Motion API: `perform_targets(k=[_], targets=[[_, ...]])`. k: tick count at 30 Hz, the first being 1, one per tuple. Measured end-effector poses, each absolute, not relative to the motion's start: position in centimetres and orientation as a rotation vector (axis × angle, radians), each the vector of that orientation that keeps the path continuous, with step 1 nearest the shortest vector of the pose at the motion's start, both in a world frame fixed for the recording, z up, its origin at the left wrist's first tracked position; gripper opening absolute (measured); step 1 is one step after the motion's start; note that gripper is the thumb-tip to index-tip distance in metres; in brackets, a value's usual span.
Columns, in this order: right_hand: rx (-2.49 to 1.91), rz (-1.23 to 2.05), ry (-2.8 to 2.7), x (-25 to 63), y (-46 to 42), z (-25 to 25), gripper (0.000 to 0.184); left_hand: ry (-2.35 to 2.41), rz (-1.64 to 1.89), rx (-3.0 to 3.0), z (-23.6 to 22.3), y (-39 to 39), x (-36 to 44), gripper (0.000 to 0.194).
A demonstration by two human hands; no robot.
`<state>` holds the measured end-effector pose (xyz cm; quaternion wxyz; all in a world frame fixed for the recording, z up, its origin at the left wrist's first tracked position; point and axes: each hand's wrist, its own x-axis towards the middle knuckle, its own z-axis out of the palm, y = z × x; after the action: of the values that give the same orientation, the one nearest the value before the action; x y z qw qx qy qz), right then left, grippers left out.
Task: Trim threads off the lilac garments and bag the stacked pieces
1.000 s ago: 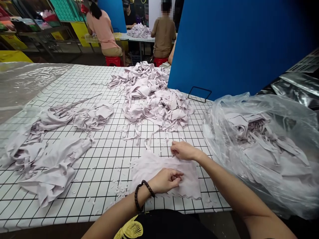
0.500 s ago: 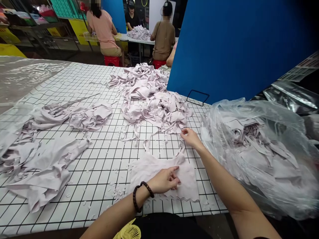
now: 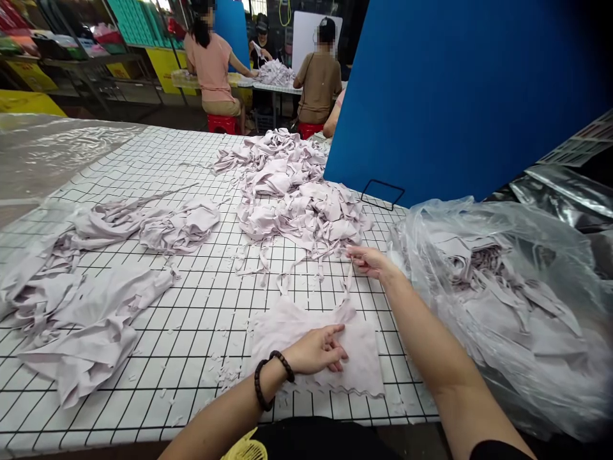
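Observation:
A pale pink camisole (image 3: 361, 358) lies flat on the grid-patterned table (image 3: 201, 358), its wavy hem toward me and its thin straps pointing away. My left hand (image 3: 318, 349), a dark bead bracelet at its wrist, rests on the camisole's middle with the index finger stretched out and the others loosely bent. Beyond the camisole's right side, my right hand (image 3: 371, 260) pinches the upper end of the right strap (image 3: 348, 279) between thumb and fingers. The left strap (image 3: 286, 279) curves loosely on the table.
A large heap of pale pink garments (image 3: 301, 204) lies ahead. More garments (image 3: 105, 294) spread on the left. At right sits a clear plastic bag (image 3: 527, 300) of folded garments, below a blue board (image 3: 445, 96). Fabric scraps (image 3: 230, 374) dot the table. Several people work at the back.
My right hand has turned slightly and draws the right strap straighter. My left hand stays on the camisole. The view has tilted a little, and a person at the back has stretched out an arm.

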<state>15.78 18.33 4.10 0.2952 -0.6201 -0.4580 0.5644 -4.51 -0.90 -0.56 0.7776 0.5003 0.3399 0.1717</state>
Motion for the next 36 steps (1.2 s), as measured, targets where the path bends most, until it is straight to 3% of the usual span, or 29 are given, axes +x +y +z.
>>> perform_targets(k=[11, 20, 28, 32, 36], targets=[[-1.032, 1.719, -0.760, 19.2, 16.0, 7.2, 0.029, 0.683, 0.402, 1.065, -0.9, -0.9, -4.5, 0.071], [-0.967, 1.635, -1.397, 16.8, 12.2, 9.6, 0.021, 0.716, 0.427, 0.999, -0.9, -1.0, -4.4, 0.067], [-1.123, 1.679, -2.123, 14.9, 6.7, 11.7, 0.021, 0.797, 0.946, 0.980, 2.7, -0.6, -4.5, 0.068], [-1.197, 1.562, -2.354, 14.1, 5.7, 12.0, 0.014, 0.858, 0.943, 1.048, 3.6, -0.3, -4.4, 0.042], [-1.215, 1.341, -2.526, 13.8, 5.4, 11.4, 0.016, 0.967, 0.909, 1.115, 3.3, -0.7, -4.1, 0.035]])
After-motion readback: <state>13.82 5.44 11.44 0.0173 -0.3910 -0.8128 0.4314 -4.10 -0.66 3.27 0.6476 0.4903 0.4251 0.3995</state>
